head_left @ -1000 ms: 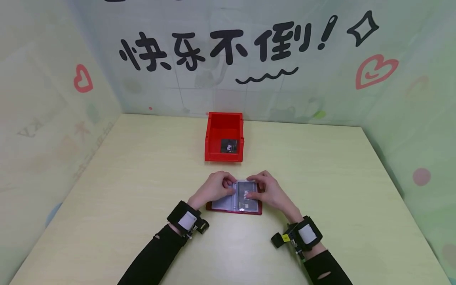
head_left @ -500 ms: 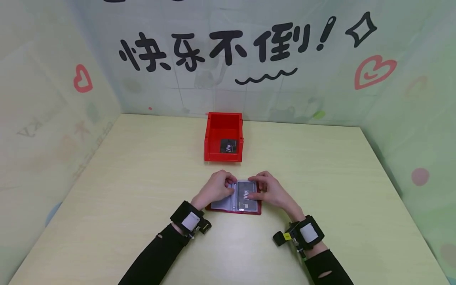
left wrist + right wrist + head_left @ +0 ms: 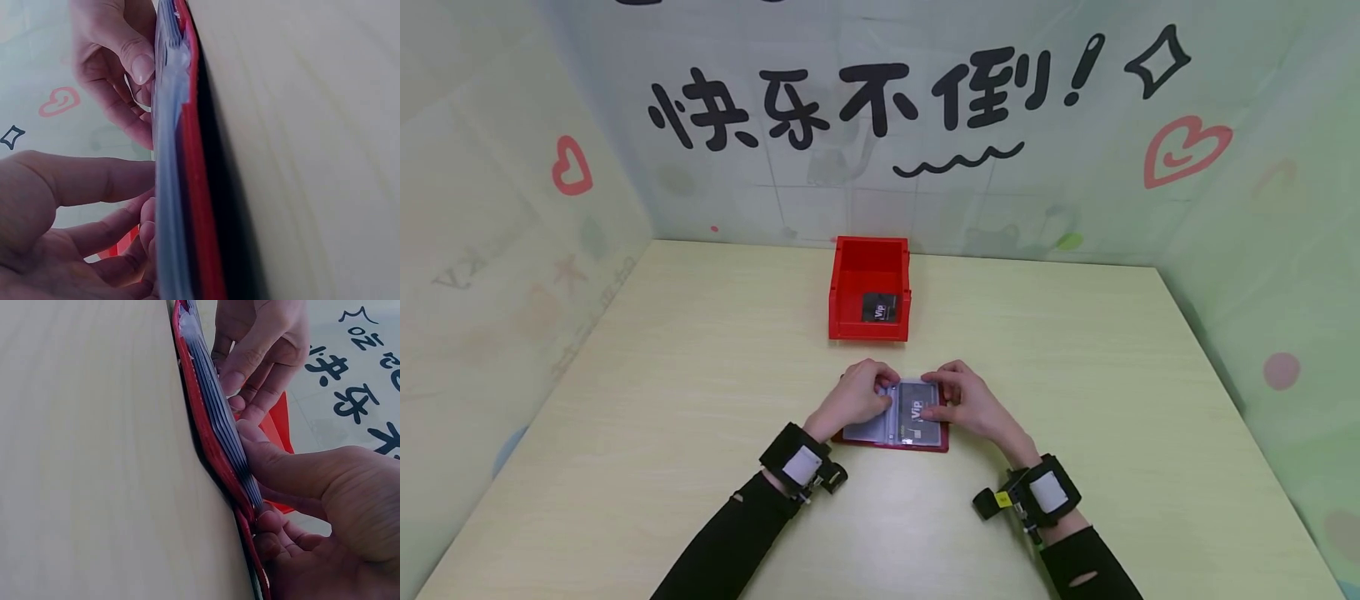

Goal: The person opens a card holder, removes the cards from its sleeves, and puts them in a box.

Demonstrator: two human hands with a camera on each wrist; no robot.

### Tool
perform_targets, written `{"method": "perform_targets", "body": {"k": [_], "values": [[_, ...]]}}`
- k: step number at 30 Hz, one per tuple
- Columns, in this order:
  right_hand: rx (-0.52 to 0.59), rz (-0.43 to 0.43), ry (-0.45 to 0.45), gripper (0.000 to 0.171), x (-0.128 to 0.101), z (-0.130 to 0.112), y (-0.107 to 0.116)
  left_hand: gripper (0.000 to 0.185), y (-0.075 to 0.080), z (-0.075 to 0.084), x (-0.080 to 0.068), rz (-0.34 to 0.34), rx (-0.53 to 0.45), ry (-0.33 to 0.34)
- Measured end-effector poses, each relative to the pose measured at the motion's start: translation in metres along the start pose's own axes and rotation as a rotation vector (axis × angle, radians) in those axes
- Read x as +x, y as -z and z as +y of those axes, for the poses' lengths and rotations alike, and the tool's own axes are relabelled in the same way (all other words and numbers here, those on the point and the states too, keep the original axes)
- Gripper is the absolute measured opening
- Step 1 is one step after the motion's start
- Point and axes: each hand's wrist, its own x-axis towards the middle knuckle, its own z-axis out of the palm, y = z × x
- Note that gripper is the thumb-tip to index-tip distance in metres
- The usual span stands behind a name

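The printed wall (image 3: pixel 850 196) and the pale table (image 3: pixel 715 342) have no real change from one second ago; the whole head view is shifted only very slightly, which I think comes from the head. The red bin (image 3: pixel 868 332) stays at its place, beyond the hands and near the wall. The card holder (image 3: pixel 892 427) is also where it was, lying opened on the table in front of the bin, with its clear pages between both hands. About the hands, the change is small: the left wrist has come a little inward, and the right thumb seems to have slid a little away from the lettering. The right hand (image 3: pixel 967 402) grips the holder at its right side, the thumb on the page and the other fingers bent at the outer edge. The left hand (image 3: pixel 857 395) is apart from it, just beside the fold, thumb and bent fingers touching the clear film; if they pinch it, I cannot tell. The "Vip" card (image 3: pixel 912 408) remains behind the film of the right page, and the black card (image 3: pixel 878 307) remains inside the bin, so by my judgement the work has not visibly advanced, and both hands are occupied with this same pocket
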Motion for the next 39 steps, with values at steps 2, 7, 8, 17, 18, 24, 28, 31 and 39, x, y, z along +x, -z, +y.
{"method": "perform_targets", "body": {"k": [2,7,8,17,18,24,28,31,39], "values": [[-0.003,0.002,-0.002,0.052,-0.0002,-0.0001,-0.0005,0.026,-0.0001,0.0002,0.0004,-0.007,0.002,0.009],[-0.004,0.007,0.014,0.052,-0.0005,0.0009,-0.0018,0.023,-0.0006,0.0008,0.0012,-0.014,0.001,0.025],[-0.006,0.007,0.020,0.052,-0.0006,0.0012,-0.0020,0.023,-0.0006,0.0011,0.0012,-0.016,-0.004,0.030],[-0.028,0.021,0.038,0.051,-0.0005,0.0017,-0.0021,0.026,0.0026,0.0038,0.0032,-0.057,-0.045,0.074],[-0.030,0.021,0.038,0.051,-0.0005,0.0018,-0.0020,0.026,0.0033,0.0042,0.0033,-0.062,-0.048,0.076],[-0.027,0.020,0.036,0.052,-0.0008,0.0015,-0.0017,0.027,0.0057,0.0058,0.0037,-0.083,-0.068,0.102],[-0.026,0.022,0.028,0.051,-0.0010,0.0002,-0.0008,0.027,0.0065,0.0067,0.0038,-0.092,-0.073,0.115],[-0.031,0.025,0.025,0.051,-0.0007,-0.0001,-0.0003,0.027,0.0065,0.0073,0.0037,-0.095,-0.075,0.116],[-0.034,0.035,0.019,0.051,-0.0001,-0.0015,-0.0022,0.028,0.0037,0.0074,0.0035,-0.067,-0.083,0.120]]}}
